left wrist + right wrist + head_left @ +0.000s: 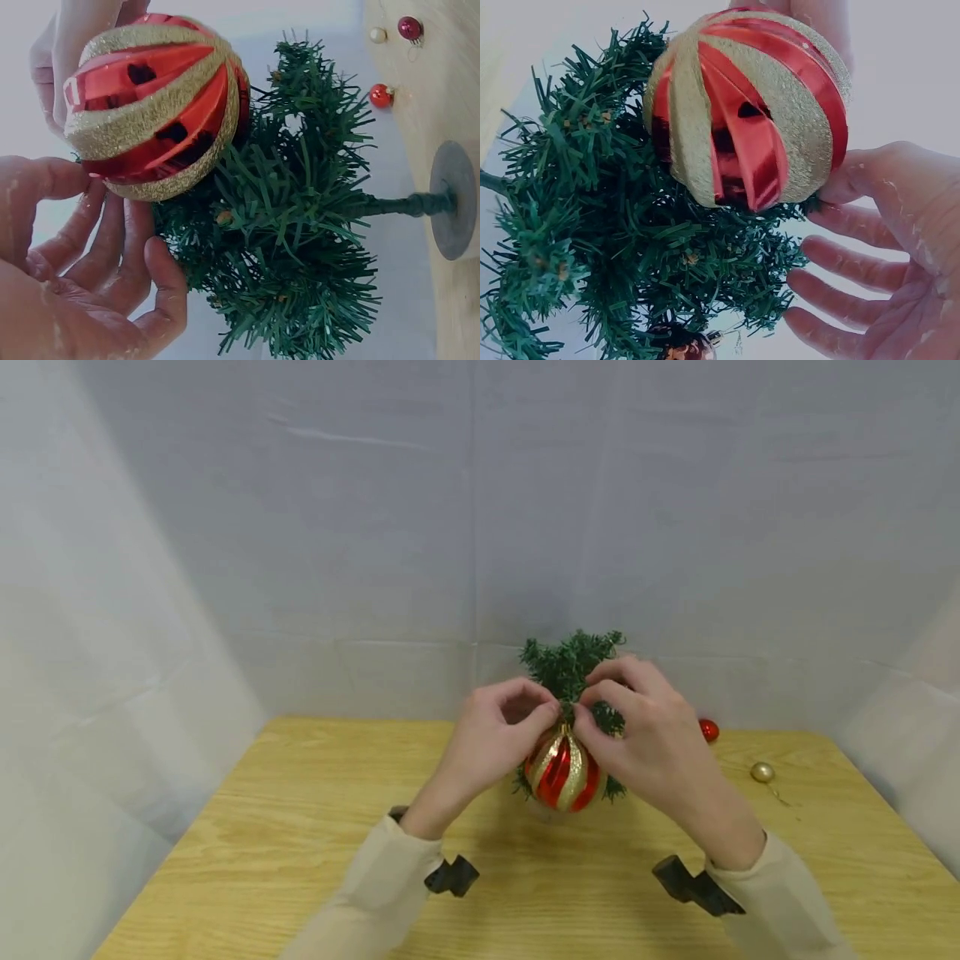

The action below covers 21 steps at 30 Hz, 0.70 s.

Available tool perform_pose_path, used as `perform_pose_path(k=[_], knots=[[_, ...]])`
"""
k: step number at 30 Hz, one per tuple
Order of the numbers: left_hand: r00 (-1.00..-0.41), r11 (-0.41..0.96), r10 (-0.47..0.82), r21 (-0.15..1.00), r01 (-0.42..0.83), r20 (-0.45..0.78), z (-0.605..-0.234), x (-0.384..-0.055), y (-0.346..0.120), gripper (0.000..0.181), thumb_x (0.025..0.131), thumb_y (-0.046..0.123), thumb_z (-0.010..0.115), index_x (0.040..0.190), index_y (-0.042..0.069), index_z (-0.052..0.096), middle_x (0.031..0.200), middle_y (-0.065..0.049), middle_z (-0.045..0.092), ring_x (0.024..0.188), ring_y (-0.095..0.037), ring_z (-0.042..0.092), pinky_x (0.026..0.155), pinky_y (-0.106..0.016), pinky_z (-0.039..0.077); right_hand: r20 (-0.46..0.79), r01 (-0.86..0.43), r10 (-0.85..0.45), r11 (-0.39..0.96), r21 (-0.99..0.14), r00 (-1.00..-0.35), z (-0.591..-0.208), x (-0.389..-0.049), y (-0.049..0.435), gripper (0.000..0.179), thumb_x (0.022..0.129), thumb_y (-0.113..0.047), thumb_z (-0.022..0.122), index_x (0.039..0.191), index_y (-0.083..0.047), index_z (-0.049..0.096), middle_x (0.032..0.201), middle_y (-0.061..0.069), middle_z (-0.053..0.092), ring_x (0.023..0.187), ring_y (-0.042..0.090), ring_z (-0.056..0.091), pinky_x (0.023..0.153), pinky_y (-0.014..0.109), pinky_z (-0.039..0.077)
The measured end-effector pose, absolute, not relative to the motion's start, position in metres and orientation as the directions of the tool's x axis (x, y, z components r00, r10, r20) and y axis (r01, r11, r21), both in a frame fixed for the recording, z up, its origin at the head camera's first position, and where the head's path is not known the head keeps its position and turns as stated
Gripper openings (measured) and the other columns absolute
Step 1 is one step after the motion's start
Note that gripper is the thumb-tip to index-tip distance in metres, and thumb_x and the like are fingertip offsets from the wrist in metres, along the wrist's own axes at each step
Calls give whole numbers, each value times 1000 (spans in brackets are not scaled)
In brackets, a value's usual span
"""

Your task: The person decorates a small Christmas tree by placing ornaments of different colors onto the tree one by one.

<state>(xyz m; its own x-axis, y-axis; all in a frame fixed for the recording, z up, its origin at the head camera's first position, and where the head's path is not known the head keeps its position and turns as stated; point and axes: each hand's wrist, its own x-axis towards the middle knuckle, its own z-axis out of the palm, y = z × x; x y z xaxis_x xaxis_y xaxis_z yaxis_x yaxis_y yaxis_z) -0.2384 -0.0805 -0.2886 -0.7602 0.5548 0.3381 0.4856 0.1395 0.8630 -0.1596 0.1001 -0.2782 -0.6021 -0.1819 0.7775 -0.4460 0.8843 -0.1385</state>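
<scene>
A large Christmas bauble (pixel 566 772), red with glittery gold swirls, hangs in front of a small artificial Christmas tree (pixel 567 664). My left hand (pixel 495 731) pinches with thumb and forefinger just above the bauble's gold cap, by a green branch tip. From the other side my right hand (pixel 651 739) pinches at the same spot, its remaining fingers loosely bent beside the branches. The thin hanger between the fingertips is too small to make out. In both wrist views the bauble (pixel 157 112) covers part of the fingertips.
The tree's round grey base (pixel 454 199) stands on the wooden table (pixel 337 827). To the right lie a small red bauble (pixel 708 730) and a small gold bauble (pixel 762 772) with a string. A copper-coloured bauble (pixel 682 345) shows beneath the branches. White sheeting (pixel 360 543) hangs behind.
</scene>
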Motion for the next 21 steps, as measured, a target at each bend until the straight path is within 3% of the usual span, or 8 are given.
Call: perform_pose_path(k=[5, 9, 14, 21], knots=[[-742, 185, 598, 848, 497, 304, -293, -237, -82, 12, 100, 22, 64, 101, 17, 76, 96, 1, 74, 77, -14, 69, 71, -32, 57, 725, -409, -175, 898, -159, -666, -280, -155, 100, 5, 86, -5, 76, 85, -9, 74, 109, 10, 67, 101, 29, 61, 79, 43, 53], [-723, 185, 620, 838, 513, 306, -295, -237, -85, 14, 100, 24, 64, 103, 18, 76, 99, 1, 74, 77, -12, 69, 71, -32, 57, 712, -403, -177, 901, -161, -679, -282, -154, 100, 5, 86, -6, 77, 86, -10, 74, 111, 9, 67, 104, 29, 60, 79, 43, 54], [-731, 175, 600, 838, 517, 325, -297, -242, -95, 15, 101, 26, 64, 106, 18, 75, 101, 2, 74, 83, -17, 68, 74, -34, 55, 744, -433, -181, 887, -159, -644, -283, -155, 102, 4, 86, -7, 79, 87, -9, 75, 110, 10, 68, 102, 29, 61, 79, 43, 53], [-793, 201, 472, 828, 523, 386, -308, -265, -114, 21, 100, 23, 65, 115, 11, 74, 112, -5, 74, 100, -21, 69, 89, -41, 58, 799, -497, -194, 856, -146, -569, -286, -151, 108, 11, 82, -3, 80, 89, -10, 76, 109, 10, 69, 101, 26, 63, 75, 38, 51]])
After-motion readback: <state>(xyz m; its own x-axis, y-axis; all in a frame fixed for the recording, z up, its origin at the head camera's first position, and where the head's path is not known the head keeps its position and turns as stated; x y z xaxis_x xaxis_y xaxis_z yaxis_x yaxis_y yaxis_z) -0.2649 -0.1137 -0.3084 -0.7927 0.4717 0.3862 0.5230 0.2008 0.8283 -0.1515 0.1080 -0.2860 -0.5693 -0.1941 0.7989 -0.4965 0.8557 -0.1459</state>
